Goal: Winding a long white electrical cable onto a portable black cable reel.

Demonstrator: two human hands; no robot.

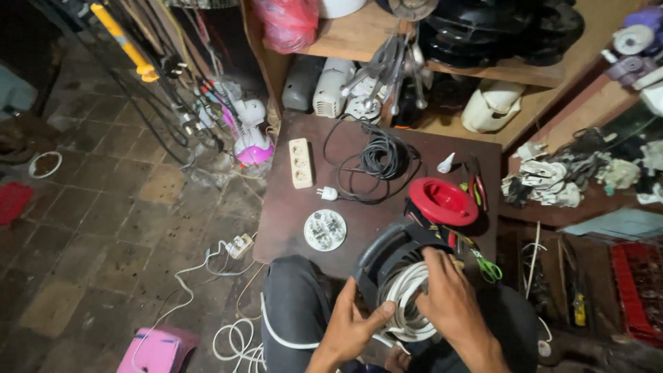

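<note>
Step in hand, as judged: winding white cable [407,304] onto a black cable reel [387,259], which rests on the person's lap just off the near edge of the dark wooden table [290,207]. The coil sits inside the reel's open drum, turns lying side by side.

Left hand [352,324]: below and left of the reel, thumb extended up against the outer turns of the coil, fingers curled under; it steadies the reel. Right hand [452,304]: laid over the right side of the coil, fingers bent down onto the turns, pressing them into the drum. Whether a free end is pinched beneath them cannot be told.

The cable trails off the left of the lap to loose loops on the tiled floor [103,242].

Next move, as judged: calls for keeping the turns pinned while slack is drawn up from the floor.

On the table: red reel cover [442,200] towards the right edge, black cable bundle [383,159] at centre, white power strip [301,162] near the left edge
</note>
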